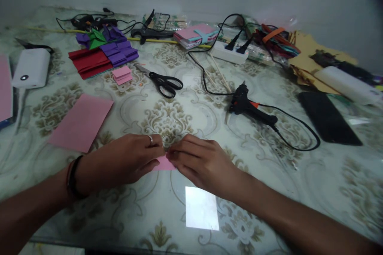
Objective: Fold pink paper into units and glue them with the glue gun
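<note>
Near the front middle of the table, a small piece of pink paper (pixel 164 163) lies between my hands, mostly covered by them. My left hand (pixel 131 159), with a ring and dark wristbands, has its fingers closed on the paper's left side. From the right, my right hand (pixel 206 163) pinches the paper near its upper edge, the fingers bunched together. A larger pink paper sheet (pixel 83 121) rests flat to the left. Beyond the hands lie black-handled scissors (pixel 164 82) and a small folded pink paper piece (pixel 122 75).
A black glue gun (pixel 251 105) with its cord lies right of the hands, near a dark phone (pixel 329 117). Behind are a white power strip (pixel 230 52), a paper stack (pixel 196 35) and folded red paper (pixel 89 61). A white power bank (pixel 31 67) stands left.
</note>
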A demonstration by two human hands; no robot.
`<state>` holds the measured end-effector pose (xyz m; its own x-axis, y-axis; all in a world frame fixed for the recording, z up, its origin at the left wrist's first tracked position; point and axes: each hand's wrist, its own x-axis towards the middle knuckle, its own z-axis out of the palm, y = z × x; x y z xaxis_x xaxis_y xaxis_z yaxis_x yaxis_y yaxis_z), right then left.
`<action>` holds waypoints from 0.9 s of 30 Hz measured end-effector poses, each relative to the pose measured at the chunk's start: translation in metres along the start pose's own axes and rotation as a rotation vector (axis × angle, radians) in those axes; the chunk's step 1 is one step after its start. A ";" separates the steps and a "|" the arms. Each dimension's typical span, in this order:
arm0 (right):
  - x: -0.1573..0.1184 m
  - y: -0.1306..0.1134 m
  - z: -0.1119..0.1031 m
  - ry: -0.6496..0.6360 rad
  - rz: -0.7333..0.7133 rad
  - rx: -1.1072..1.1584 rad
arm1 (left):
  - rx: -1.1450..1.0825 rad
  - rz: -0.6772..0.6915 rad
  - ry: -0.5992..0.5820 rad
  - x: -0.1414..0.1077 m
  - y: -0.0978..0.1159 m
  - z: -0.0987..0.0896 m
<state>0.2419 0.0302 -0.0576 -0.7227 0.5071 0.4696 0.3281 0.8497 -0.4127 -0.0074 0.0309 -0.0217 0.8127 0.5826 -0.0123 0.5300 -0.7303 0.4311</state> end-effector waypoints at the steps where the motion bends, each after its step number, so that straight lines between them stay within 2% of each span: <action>1: 0.000 0.000 0.000 0.001 0.005 0.004 | 0.026 -0.005 0.000 0.000 0.002 -0.001; 5: 0.000 0.001 -0.001 -0.009 0.010 0.001 | 0.033 0.050 0.015 0.000 0.005 -0.002; 10: 0.000 -0.004 -0.002 -0.029 0.004 -0.031 | -0.009 0.037 -0.011 -0.001 0.003 -0.003; 15: -0.001 -0.010 -0.003 -0.072 -0.018 -0.086 | 0.006 0.048 0.020 -0.002 0.003 -0.001; 21: 0.001 -0.008 -0.003 -0.060 0.027 0.014 | -0.095 0.017 0.019 -0.003 -0.001 0.001; 27: 0.001 -0.010 -0.004 -0.072 0.023 0.044 | -0.077 -0.003 -0.005 -0.005 -0.001 0.000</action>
<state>0.2404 0.0231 -0.0499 -0.7577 0.5131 0.4032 0.3187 0.8301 -0.4575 -0.0116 0.0286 -0.0219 0.8122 0.5832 -0.0180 0.5126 -0.6985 0.4993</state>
